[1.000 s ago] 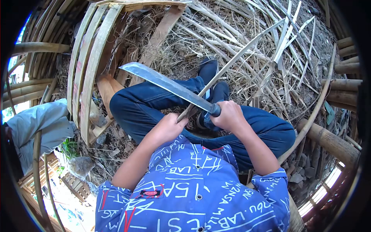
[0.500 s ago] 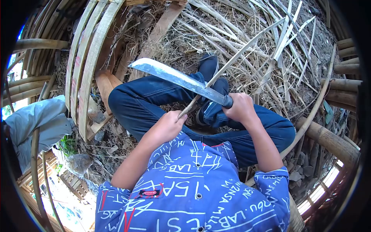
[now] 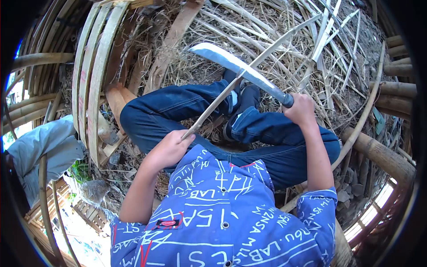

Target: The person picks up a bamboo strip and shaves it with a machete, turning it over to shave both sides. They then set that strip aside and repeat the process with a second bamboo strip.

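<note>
My right hand [image 3: 300, 109] is closed around the dark handle of a machete [image 3: 231, 66], whose long pale blade points to the upper left. A thin bamboo strip [image 3: 212, 107] is gripped near its lower end by my left hand [image 3: 170, 149], close to my waist. It slants up and right over my crossed legs, its far end above the strewn strips. The blade crosses the strip around its middle and appears to touch it. The fingertips of my left hand are partly hidden.
Many split bamboo strips [image 3: 327, 35] and shavings litter the ground ahead. Curved slats [image 3: 98, 84] stand at the left, near a wooden board [image 3: 171, 44]. A grey cloth [image 3: 46, 142] hangs at the far left. Thick bamboo poles [image 3: 380, 153] lie at the right.
The machete has moved right and slightly up, farther along the bamboo strip. My left hand has drawn back down and left, with more strip now between hand and blade.
</note>
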Action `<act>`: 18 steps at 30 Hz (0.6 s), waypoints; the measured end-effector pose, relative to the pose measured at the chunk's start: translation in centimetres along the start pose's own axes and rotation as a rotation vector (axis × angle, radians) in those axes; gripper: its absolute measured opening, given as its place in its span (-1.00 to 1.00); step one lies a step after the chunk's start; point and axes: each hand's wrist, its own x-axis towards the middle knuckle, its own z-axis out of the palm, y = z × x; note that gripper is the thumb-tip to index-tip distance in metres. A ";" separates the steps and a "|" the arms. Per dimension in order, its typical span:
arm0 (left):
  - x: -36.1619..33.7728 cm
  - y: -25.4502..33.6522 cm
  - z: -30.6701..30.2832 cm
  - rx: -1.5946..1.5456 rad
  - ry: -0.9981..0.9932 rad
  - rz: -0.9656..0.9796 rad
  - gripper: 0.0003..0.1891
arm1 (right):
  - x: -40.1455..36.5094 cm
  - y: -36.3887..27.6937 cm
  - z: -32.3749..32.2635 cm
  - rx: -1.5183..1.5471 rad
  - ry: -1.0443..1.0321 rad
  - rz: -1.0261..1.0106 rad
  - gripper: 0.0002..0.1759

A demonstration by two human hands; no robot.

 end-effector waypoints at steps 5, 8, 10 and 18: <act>-3.0 -1.4 -3.1 0.011 -0.019 -0.117 -0.71 | 2.0 4.7 -0.1 -0.008 0.015 0.183 -0.73; -6.0 -3.6 -5.0 -0.078 -0.076 -0.325 -0.72 | 2.8 8.6 -2.4 0.093 0.027 0.382 -0.69; -6.4 -3.7 -5.2 -0.068 -0.078 -0.328 -0.73 | 3.0 11.2 -1.8 0.076 0.098 0.423 -0.68; -5.7 -3.6 -4.8 -0.046 -0.072 -0.234 -0.70 | 0.5 5.0 -1.8 0.420 0.157 0.228 -0.75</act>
